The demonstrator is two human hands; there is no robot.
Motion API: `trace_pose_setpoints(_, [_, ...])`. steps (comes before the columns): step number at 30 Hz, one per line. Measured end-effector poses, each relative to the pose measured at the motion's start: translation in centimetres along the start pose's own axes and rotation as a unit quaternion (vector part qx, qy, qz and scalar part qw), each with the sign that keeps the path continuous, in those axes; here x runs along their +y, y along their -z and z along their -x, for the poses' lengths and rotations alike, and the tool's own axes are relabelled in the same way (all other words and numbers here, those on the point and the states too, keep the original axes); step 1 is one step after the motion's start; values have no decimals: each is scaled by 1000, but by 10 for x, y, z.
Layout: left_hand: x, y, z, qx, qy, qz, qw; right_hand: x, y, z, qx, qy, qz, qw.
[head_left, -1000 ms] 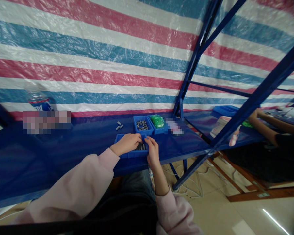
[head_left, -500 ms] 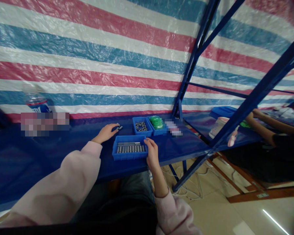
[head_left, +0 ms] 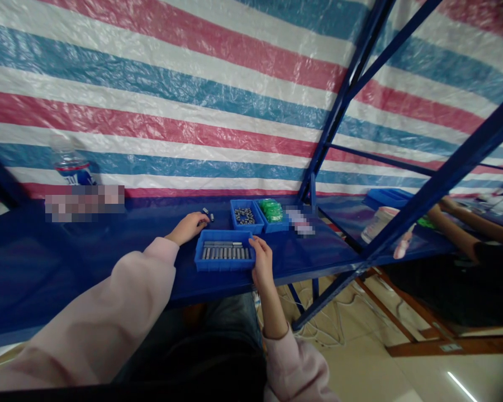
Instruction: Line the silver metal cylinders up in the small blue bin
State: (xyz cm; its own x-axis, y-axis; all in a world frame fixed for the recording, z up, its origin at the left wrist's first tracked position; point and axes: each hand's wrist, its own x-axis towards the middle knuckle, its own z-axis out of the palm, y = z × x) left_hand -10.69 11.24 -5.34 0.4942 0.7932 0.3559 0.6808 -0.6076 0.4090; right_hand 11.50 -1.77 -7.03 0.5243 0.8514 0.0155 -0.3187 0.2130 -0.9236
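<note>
A blue plastic bin [head_left: 198,251] stands near the table's front edge, with short grey metal bars [head_left: 226,253] lined up inside it. My right hand [head_left: 261,259] grips the bin's right end, thumb over the rim. Behind the bin's left corner, my left hand [head_left: 191,227] rests low over the table with fingers curled in; what is between the fingertips is too small to make out. Just beyond those fingertips lie two small metal pieces [head_left: 212,217]. Farther back, a second blue bin [head_left: 257,228] contains many small metal parts [head_left: 244,215].
Beside it, another blue bin [head_left: 279,226] holds green plastic packets [head_left: 271,210]. A bottle [head_left: 76,172] stands at the back left. Blue metal posts [head_left: 419,195] cross on the right. Past them are a white tub [head_left: 379,223], a blue tray [head_left: 388,196] and a co-worker's arms [head_left: 455,229].
My left hand's fingers have curled in from a more spread pose. Two small metal pieces now show past its fingertips. My right hand stays on the bin; the view has shifted slightly.
</note>
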Motion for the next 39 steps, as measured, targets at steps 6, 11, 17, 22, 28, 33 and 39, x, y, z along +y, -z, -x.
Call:
trace_pose_setpoints(6, [22, 14, 1, 70, -18, 50, 996, -1, 0, 1, 6, -2, 2, 1000])
trace_pose_setpoints(11, [58, 28, 1, 18, 12, 232, 973, -1, -1, 0, 5, -13, -10, 1000])
trace_pose_setpoints(17, [94, 18, 8, -12, -43, 286, 957, -1, -2, 0, 5, 2, -12, 1000])
trace_pose_setpoints(22, [110, 9, 12, -15, -117, 204, 972, 0, -2, -1, -2, 4, -11, 1000])
trace_pose_setpoints(28, [112, 7, 10, -64, -169, 124, 976, 1, -1, -1, -2, 0, -18, 1000])
trace_pose_setpoints(33, [116, 1, 5, -84, -187, 99, 974, 1, 0, -1, -6, 3, -19, 1000])
trace_pose_setpoints(39, [122, -8, -1, -127, -206, 121, 963, 1, 1, -2, -17, 13, -19, 1000])
